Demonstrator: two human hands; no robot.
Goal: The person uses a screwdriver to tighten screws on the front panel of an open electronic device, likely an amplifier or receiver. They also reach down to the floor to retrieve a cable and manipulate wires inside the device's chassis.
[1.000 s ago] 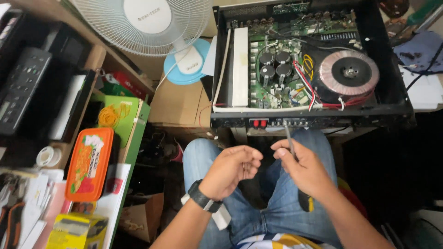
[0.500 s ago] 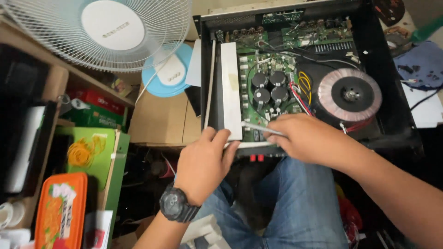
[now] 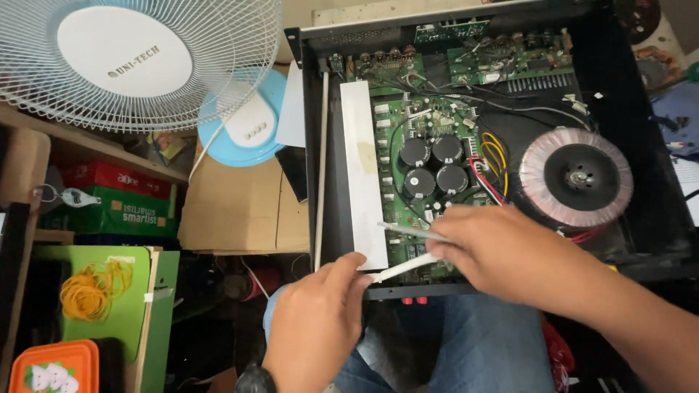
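An open black amplifier chassis lies in front of me. Inside it are a green circuit board, black round capacitors and a ring-shaped transformer. My right hand rests over the board's near edge and grips a thin grey metal tool that points left. My left hand, with a dark watch on its wrist, is at the chassis front edge. Its fingertips pinch the end of a thin white strip that runs to the right hand. A long white panel lies beside the board.
A white fan with a light blue base stands at the upper left above a cardboard box. Shelves on the left hold red and green boxes, yellow rubber bands and an orange tin. My jeans-clad legs are below the chassis.
Both hands rose from my lap to the front edge of the chassis. The right hand turned the metal tool from upright to pointing left. The view moved closer to the board.
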